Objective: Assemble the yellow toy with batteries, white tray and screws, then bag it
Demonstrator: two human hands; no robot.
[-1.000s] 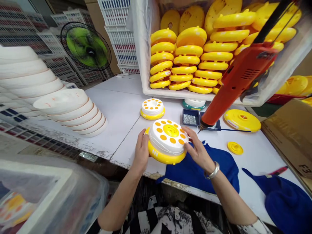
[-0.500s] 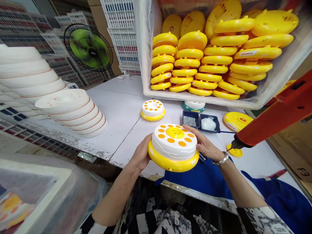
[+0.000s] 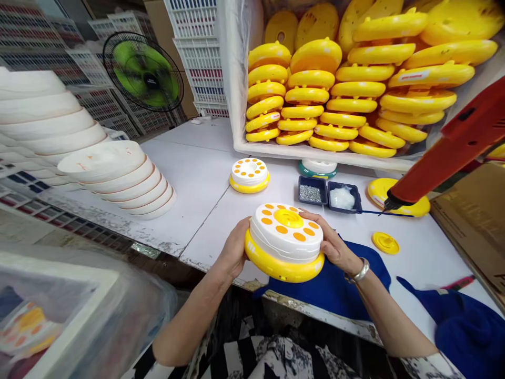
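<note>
1. A round plastic housing with a white domed top, orange dots and a thick yellow base [image 3: 286,237] is lifted just off the table's near edge, tilted toward the person, probably so that its dotted top face can be seen.
2. The left hand [image 3: 235,248] cups its side, wrapped closed around the yellow rim. The right hand [image 3: 335,247], with a silver bangle, grips the opposite side, so the housing appears held firmly between both palms.
3. A matching white-and-yellow housing [image 3: 249,175] sits flat on the white worktable [image 3: 197,237], within easy reach.
4. Beyond the right hand are two small dark trays, one of tiny metal screws [image 3: 311,193] and one of white granules [image 3: 342,198], perhaps kept close for quick access.
5. An orange-red power tool [image 3: 445,147] hangs at the right, its tip just above a yellow plastic disc [image 3: 398,197].
6. Stacked white plastic shells [image 3: 114,179] lie to the left, and a large white-lined bin of yellow plastic parts [image 3: 307,100] stands ahead.
</note>
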